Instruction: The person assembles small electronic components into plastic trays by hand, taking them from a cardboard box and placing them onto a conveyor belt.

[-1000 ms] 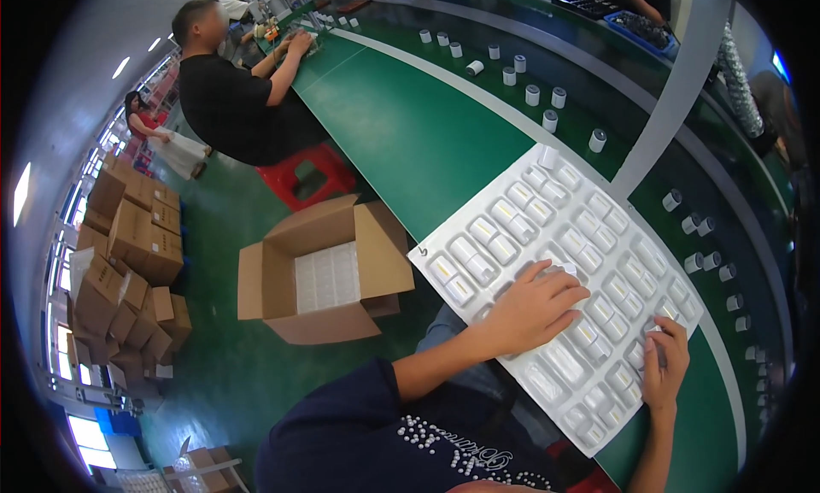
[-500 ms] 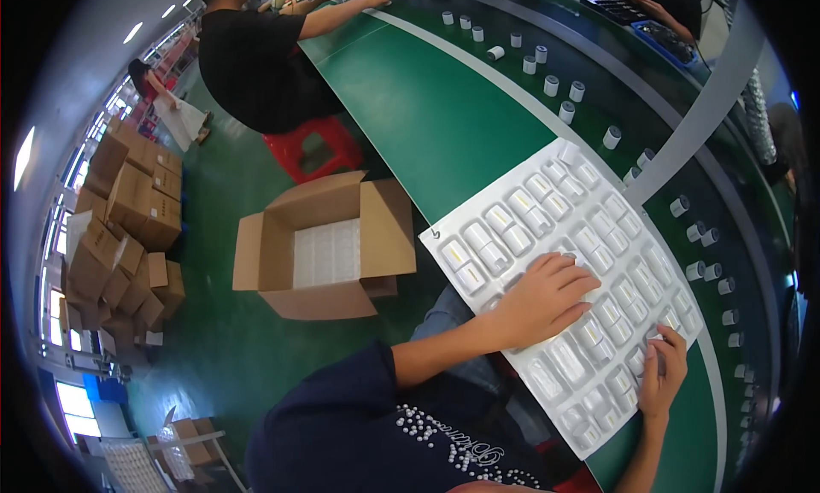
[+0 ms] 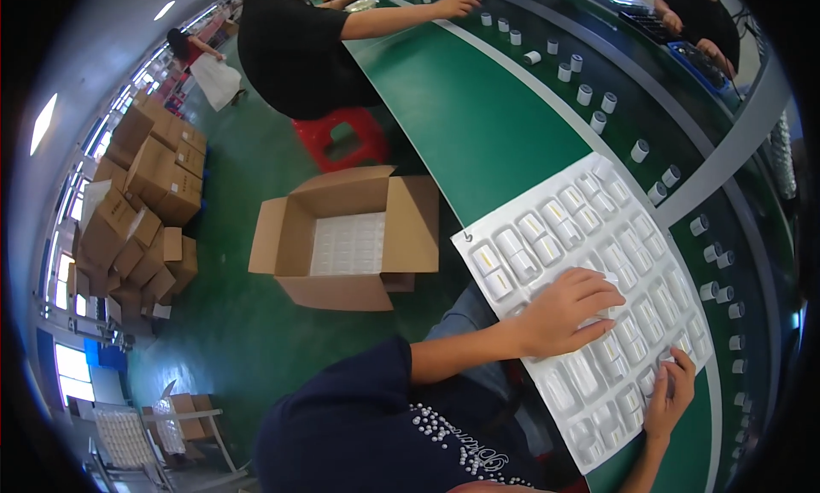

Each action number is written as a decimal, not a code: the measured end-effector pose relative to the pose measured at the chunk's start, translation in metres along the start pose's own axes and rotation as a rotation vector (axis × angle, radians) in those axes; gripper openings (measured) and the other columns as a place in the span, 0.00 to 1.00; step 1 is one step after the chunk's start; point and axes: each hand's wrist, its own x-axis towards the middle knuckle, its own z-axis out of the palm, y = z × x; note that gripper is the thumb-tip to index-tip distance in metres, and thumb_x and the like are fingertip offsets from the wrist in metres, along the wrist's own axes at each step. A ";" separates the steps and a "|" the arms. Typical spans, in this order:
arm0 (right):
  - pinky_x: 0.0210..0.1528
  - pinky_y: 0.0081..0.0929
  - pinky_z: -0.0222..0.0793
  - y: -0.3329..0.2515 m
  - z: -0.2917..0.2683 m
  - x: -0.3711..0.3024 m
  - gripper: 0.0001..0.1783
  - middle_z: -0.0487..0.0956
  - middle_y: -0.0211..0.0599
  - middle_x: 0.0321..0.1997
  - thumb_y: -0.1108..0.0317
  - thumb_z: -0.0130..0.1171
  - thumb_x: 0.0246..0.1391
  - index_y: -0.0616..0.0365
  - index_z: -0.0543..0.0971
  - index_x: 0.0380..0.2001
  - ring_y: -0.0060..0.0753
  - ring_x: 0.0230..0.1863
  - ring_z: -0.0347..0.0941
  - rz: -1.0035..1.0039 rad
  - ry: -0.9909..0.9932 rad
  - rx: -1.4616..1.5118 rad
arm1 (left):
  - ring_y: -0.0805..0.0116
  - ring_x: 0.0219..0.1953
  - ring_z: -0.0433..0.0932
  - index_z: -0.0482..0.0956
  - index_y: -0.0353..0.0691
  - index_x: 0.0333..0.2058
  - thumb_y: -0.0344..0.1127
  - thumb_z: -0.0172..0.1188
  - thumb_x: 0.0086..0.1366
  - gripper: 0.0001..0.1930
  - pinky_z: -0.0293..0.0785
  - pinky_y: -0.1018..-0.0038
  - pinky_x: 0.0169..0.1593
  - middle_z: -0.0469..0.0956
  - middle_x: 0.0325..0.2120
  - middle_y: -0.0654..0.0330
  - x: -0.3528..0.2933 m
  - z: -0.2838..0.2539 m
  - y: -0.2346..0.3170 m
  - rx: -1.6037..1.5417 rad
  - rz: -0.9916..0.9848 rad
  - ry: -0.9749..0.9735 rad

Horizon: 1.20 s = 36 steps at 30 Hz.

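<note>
A white moulded plastic tray (image 3: 465, 237) lies slantwise before me, its pockets largely filled with small white cylinders (image 3: 515, 252). Over its middle, my left hand (image 3: 571, 313) is bent palm down, with the fingers closed around a white cylinder whose end (image 3: 611, 279) just shows by the fingertips. My right hand (image 3: 672, 395) is at the tray's right edge, thumb and fingers closed on another white cylinder (image 3: 665, 359), partly covered by the fingers. Some pockets beneath the left hand are hidden.
White cylinders (image 3: 639, 150) stand spaced along a dark green conveyor (image 3: 683, 245) beyond the bench (image 3: 465, 121). A metal bar (image 3: 726, 155) crosses it. An open carton (image 3: 342, 292) sits on the floor at left. A co-worker (image 3: 295, 53) on a red stool (image 3: 342, 138) reaches to the conveyor.
The whole view has shifted, so the scene sits further right. Both hands stay at nearly the same spots on the tray. The co-worker's arm now reaches further over the conveyor.
</note>
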 end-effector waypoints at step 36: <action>0.48 0.33 0.70 -0.009 -0.002 0.013 0.05 0.79 0.46 0.47 0.76 0.60 0.51 0.63 0.79 0.33 0.45 0.45 0.75 -0.110 0.059 0.002 | 0.54 0.46 0.75 0.81 0.41 0.43 0.25 0.62 0.56 0.14 0.67 0.61 0.54 0.79 0.41 0.59 0.004 0.008 -0.004 0.230 0.003 -0.218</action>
